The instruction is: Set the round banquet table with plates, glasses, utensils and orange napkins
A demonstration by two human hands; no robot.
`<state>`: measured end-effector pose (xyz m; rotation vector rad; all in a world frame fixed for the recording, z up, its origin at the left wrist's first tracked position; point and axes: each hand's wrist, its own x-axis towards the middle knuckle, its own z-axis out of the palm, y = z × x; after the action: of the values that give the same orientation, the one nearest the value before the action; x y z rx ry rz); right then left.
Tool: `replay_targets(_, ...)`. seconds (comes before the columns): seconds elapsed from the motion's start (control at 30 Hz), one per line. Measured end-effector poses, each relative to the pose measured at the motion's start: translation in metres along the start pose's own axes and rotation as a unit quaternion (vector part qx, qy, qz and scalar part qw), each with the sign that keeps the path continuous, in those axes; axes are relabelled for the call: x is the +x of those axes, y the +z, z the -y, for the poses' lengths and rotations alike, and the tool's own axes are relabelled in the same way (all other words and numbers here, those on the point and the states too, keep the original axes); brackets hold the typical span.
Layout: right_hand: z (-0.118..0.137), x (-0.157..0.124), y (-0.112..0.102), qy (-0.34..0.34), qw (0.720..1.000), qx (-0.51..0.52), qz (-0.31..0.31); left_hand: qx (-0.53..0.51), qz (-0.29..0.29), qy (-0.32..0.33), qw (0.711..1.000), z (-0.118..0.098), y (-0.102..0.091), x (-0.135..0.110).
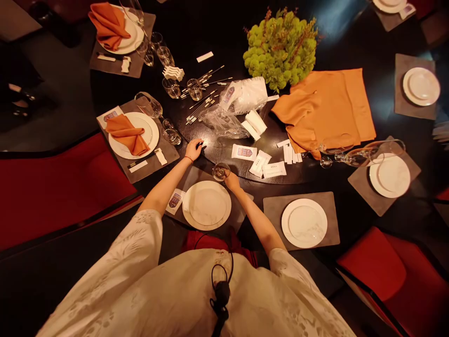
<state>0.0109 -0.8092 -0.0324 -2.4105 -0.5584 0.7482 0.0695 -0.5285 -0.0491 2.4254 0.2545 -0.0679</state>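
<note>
My right hand [232, 182] grips a stemmed wine glass [221, 172] at the edge of the round black table [308, 175]. Its bowl is tilted toward the camera. My left hand [194, 150] rests at the table's edge, its fingertips pinching a small dark object [199, 145]. Most of that object is hidden by the fingers. Between my hands and slightly nearer me lies a white plate [206, 205] on a grey placemat [189, 180]. Beyond my left hand lies a crumpled clear plastic bag [224, 124].
Several white packets [243, 152] lie right of my right hand. Metal cutlery [201, 110], a folded orange cloth [324, 110] and a green floral arrangement [280, 49] occupy the table's middle. Other place settings surround it, with red seats [372, 264] around the edge.
</note>
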Motion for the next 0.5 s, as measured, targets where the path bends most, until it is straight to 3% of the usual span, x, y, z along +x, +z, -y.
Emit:
replay_targets(0.13,-0.035,-0.02,-0.018,-0.013,0.993,-0.079,-0.09,0.003,-0.05,-0.049,0.998,-0.007,-0.011,0.066)
replay_targets(0.23,-0.064,-0.026,-0.025,-0.026,0.989,-0.119,-0.083,0.041,-0.069,-0.117,0.99,-0.004,-0.022,0.1)
replay_targets(0.33,-0.083,-0.026,-0.023,-0.034,0.988,-0.138,-0.058,0.106,-0.05,-0.156,0.981,0.0,-0.03,0.115)
replay_targets(0.5,-0.107,-0.031,-0.015,-0.064,0.981,-0.16,-0.091,0.219,0.001,-0.112,0.969,-0.001,-0.039,0.125)
